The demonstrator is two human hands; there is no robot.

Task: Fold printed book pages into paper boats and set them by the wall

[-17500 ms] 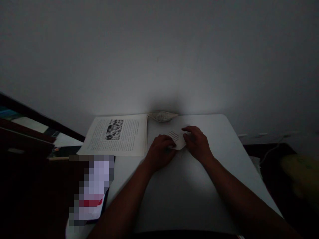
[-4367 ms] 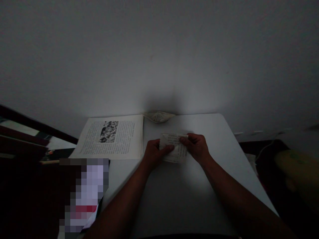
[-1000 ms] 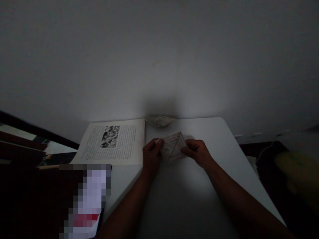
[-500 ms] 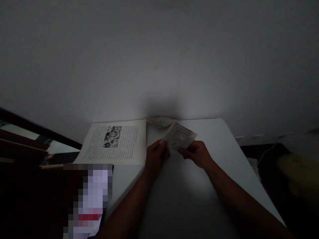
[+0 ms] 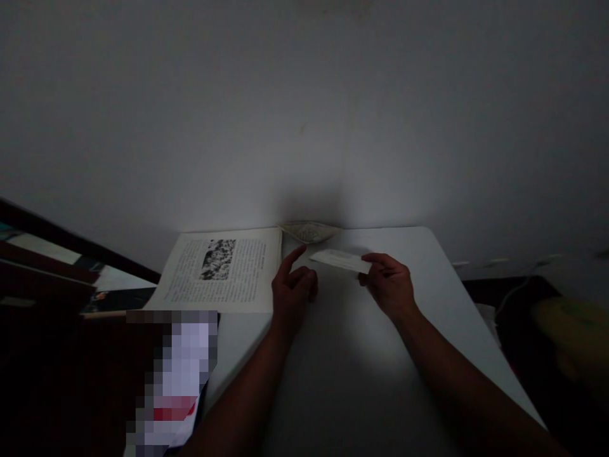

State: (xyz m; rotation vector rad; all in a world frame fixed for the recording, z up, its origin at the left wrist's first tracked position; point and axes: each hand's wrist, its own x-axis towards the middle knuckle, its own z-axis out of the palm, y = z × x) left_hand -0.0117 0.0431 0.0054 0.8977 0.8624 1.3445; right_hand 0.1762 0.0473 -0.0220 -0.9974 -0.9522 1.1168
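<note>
Between the thumb and fingers of my right hand (image 5: 387,282) is a folded piece of printed paper (image 5: 340,259), tilted so that it looks like a narrow pale strip pointing left. My left hand (image 5: 295,282) is off the paper, its index finger stretched out and the other fingers curled, with nothing seen in it. Just beyond that fingertip, against the wall, sits a folded paper boat (image 5: 310,232) of printed paper. A stack of printed pages (image 5: 190,266) with a dark picture lies left of my left hand.
The white table (image 5: 409,247) has rounded corners and meets a grey wall (image 5: 304,127). A blurred-out bright screen (image 5: 185,362) is at the table's left edge. Dark furniture (image 5: 38,273) stands left; a yellowish object (image 5: 575,336) is at the right, beyond the table.
My left hand has let go of the folded paper and stuck out its index finger. My right hand has shifted slightly right and turned the paper from its broad face nearly edge-on.
</note>
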